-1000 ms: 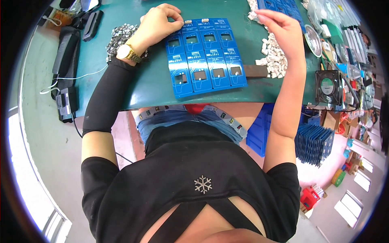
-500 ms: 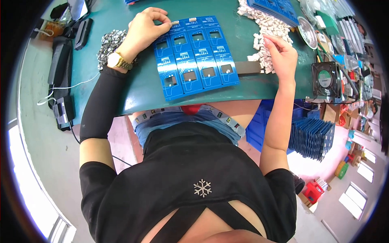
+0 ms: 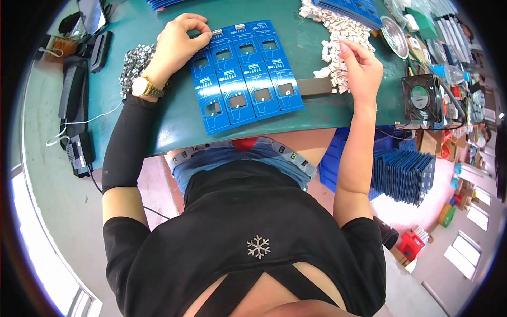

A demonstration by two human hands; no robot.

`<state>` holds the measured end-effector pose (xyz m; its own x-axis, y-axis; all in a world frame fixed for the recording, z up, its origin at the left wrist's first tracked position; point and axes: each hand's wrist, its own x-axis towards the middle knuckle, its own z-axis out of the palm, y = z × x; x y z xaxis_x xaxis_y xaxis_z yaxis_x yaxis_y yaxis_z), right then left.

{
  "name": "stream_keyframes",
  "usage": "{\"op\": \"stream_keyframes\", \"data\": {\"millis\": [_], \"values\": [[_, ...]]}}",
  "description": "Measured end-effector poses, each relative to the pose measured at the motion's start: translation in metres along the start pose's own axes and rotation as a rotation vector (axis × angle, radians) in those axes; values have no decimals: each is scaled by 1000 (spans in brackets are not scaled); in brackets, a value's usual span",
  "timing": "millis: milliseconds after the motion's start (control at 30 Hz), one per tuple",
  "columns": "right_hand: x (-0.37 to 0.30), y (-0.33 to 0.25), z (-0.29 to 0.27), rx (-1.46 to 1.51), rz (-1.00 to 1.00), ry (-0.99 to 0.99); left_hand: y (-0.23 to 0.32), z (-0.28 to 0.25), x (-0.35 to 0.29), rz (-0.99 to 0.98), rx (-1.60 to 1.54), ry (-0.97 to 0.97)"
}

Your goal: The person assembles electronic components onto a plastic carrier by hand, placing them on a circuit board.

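Observation:
A blue circuit board panel (image 3: pixel 248 74), divided into several units with square cut-outs, lies on the green table. My left hand (image 3: pixel 182 45), wearing a gold watch, has its fingers curled at the panel's far left corner. Thumb and forefinger come together beside a small white connector (image 3: pixel 217 33) on the far edge; anything between them is too small to make out. Another connector (image 3: pixel 240 26) sits farther right on that edge. My right hand (image 3: pixel 364 71) is closed in a pinch over the near part of a pile of white connectors (image 3: pixel 338 34); its fingertips' contents cannot be made out.
A dark flat bar (image 3: pixel 317 87) lies against the panel's right side. Small metal parts (image 3: pixel 137 63) are heaped by my left wrist. More blue boards (image 3: pixel 351 10) lie behind the connectors, near a metal dish (image 3: pixel 394 37) and a fan (image 3: pixel 421 99). Upright boards (image 3: pixel 404 177) stand below right.
The whole view has shifted slightly, so the table things appear farther left. My left hand stays at the panel's corner, and my right hand remains over the connector pile.

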<state>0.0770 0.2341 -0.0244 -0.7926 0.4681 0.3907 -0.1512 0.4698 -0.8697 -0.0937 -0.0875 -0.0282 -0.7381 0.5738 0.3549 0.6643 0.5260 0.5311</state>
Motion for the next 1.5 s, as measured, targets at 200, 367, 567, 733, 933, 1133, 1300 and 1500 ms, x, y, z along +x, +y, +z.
{"op": "stream_keyframes", "data": {"millis": [200, 367, 567, 733, 933, 1133, 1300, 1500], "values": [[6, -4, -1, -237, -29, -117, 10, -7, -4, 40, 39, -30], [18, -3, 6, -427, -127, -213, 16, -10, -4, 94, 154, -64], [28, -9, 16, -815, -246, -326, 6, -36, -7, 154, 204, -123], [34, -14, 14, -616, -273, -331, -38, -75, -11, -171, 156, -162], [56, -10, 24, -132, -85, -319, -25, -85, -17, -60, 243, -274], [68, -11, 45, -125, -50, -390, -9, -69, -19, -206, 314, -250], [75, 1, 67, -71, 97, -559, -6, -63, -26, -142, 512, -274], [60, -2, 64, -130, -25, -433, -25, -65, -11, -90, 140, 35]]}}
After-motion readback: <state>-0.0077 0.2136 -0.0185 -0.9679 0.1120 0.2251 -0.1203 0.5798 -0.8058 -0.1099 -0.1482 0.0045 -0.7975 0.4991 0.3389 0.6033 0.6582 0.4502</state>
